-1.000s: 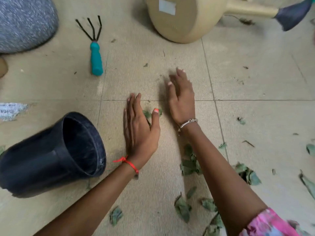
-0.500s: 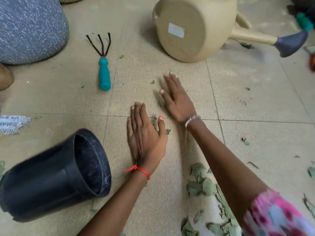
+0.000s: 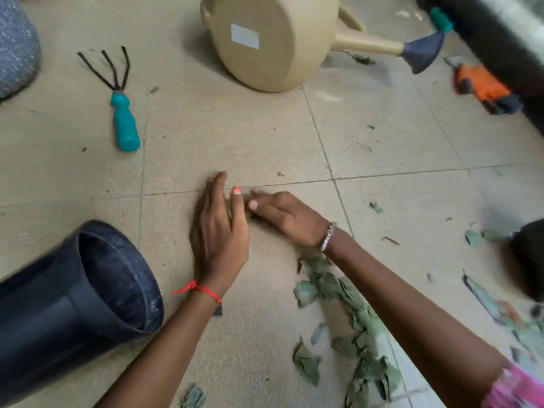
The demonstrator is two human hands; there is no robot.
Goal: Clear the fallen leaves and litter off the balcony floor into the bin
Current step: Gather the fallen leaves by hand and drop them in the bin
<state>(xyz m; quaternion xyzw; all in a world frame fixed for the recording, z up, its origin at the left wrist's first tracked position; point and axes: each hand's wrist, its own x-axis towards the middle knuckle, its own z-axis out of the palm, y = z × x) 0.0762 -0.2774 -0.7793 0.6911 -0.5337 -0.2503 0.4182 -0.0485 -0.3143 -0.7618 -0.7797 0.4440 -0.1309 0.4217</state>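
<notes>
- Change vs half a second back: right hand point(image 3: 287, 217) was flat on the floor ahead of the left, reaching toward the watering can point(image 3: 265, 39). Now it's pulled in and turned sideways, fingertips meeting the left hand point(image 3: 219, 231) at the thumb.
- Left hand barely moved; same spot just right of the bin point(image 3: 79, 307), now tipped up on its outer edge like a wall.
- Read: the two hands are closing on the few small leaf scraps that lay between them. Looks like a scoop-and-gather; pickup not done yet, judging by both hands down at the floor point(image 3: 235, 136).
- Fingers, left: straight, pressed together, thumb up. A bit of green shows behind the thumb; can't tell if it's pinched or just trapped.
- Fingers, right: loosely together, slightly curled, tips toward the left palm. Motion-blurred, so can't tell whether they hold anything.
- Bin lies on its side, mouth facing right toward the hands, near the left wrist. Short transfer.
- Bulk of the leaves point(image 3: 350, 319) untouched: a strip under and beside the right forearm, running to the bottom edge. More scraps far right.
- Task early; most litter is on the floor.
- Hand rake point(image 3: 122, 119) lies unused, upper left.
</notes>
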